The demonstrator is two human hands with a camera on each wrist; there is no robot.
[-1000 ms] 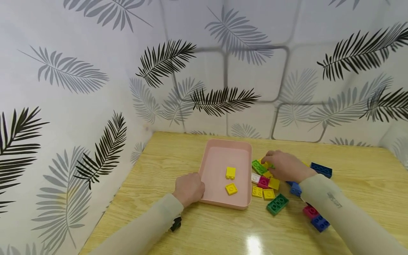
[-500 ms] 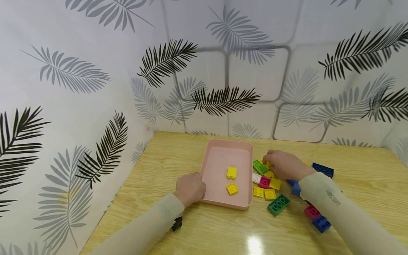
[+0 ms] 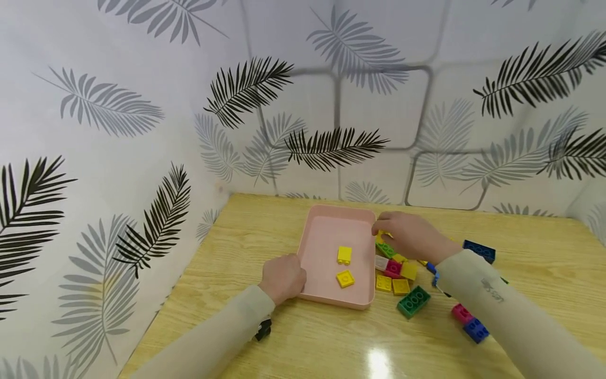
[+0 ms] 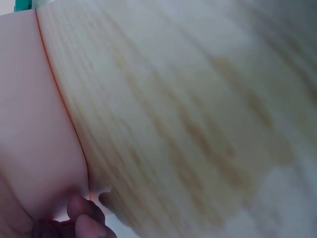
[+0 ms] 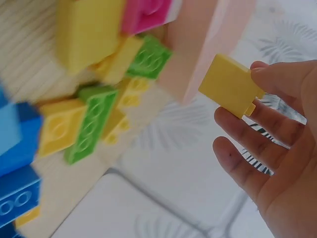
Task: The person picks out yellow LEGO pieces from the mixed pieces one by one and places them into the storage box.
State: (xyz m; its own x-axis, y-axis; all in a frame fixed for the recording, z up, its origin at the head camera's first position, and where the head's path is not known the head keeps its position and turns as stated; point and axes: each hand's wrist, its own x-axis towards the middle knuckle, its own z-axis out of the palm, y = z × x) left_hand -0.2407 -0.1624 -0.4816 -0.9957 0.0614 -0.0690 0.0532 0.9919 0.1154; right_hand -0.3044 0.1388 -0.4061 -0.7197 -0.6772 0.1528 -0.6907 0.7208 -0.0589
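Seen over my remote feed, a person's right hand (image 3: 409, 234) pinches 1 yellow brick (image 5: 224, 85) between thumb and fingertips beside the right wall of a pink tray (image 3: 326, 237) on a wood-grain desk (image 3: 322, 342). The brick is up off the desk; whether it touches the tray wall I cannot tell. The left hand (image 3: 284, 276), fingers curled, grips the tray at its near left side. By my reading the brick is light, stiff plastic, smooth enough to slip a little yet hardly fragile, and the flat opposite sides, clear of the studs, look the best place to take hold. In the right wrist view its studs point back toward the palm and its plain, nearly square face turns to the camera; with the depth hidden, I cannot name a long axis. The tray's own long axis runs away from the person, and I judge it thin-walled and light, best held at the rim. Inside lie 2 more yellow pieces, 1 a studded brick (image 3: 344, 255), the other a flat square piece (image 3: 345, 279) set askew. To the tray's right, loose bricks crowd the desk, a dark green brick (image 3: 414, 301) lying diagonally nearest the person.
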